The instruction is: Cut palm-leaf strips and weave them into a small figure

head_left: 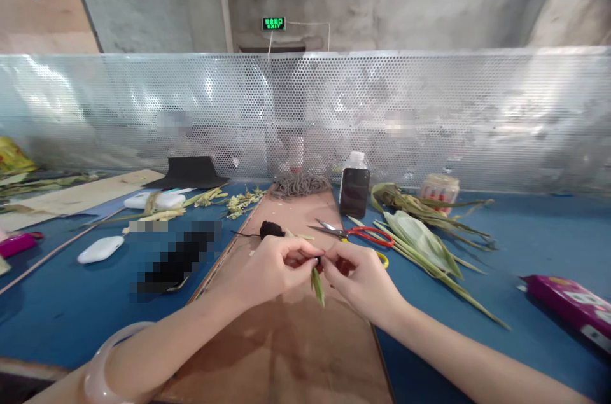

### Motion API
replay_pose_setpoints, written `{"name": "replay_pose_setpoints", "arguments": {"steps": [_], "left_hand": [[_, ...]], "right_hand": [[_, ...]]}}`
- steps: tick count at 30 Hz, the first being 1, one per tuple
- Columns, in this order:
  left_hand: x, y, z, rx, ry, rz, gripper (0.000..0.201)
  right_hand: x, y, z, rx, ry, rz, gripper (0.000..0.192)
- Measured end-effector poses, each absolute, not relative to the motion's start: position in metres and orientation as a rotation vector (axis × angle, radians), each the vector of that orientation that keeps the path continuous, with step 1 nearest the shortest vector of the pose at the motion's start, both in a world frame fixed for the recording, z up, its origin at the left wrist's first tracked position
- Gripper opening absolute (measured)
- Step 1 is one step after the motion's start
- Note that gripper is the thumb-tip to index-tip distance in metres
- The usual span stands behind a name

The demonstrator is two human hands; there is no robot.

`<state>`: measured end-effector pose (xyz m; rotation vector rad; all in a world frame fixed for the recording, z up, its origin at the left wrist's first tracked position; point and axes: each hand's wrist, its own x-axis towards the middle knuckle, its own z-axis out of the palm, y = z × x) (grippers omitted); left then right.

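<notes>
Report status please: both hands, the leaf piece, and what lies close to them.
Left hand and right hand pinch a small green leaf piece together over the brown board. Red-handled scissors and black thread ball lie just beyond.

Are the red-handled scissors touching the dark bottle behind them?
Apart. The head view shows bare brown board between the scissors tips and the base of the dark bottle.
</notes>
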<state>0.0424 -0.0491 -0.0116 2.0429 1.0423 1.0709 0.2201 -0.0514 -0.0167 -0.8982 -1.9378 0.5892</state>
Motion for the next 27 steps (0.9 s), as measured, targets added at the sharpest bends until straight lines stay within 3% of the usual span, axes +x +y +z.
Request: {"name": "replay_pose_setpoints", "arguments": {"steps": [16, 27], "left_hand": [[0.045, -0.054, -0.002, 2.039, 1.132, 1.08, 0.013], [0.046, -0.054, -0.004, 1.977, 0.948, 0.998, 0.025]], "right_hand": [[0.218, -0.052, -0.016, -0.902, -1.958, 0.561, 0.02], [0.22, -0.052, -0.017, -0.925, -1.926, 0.606, 0.018]]}}
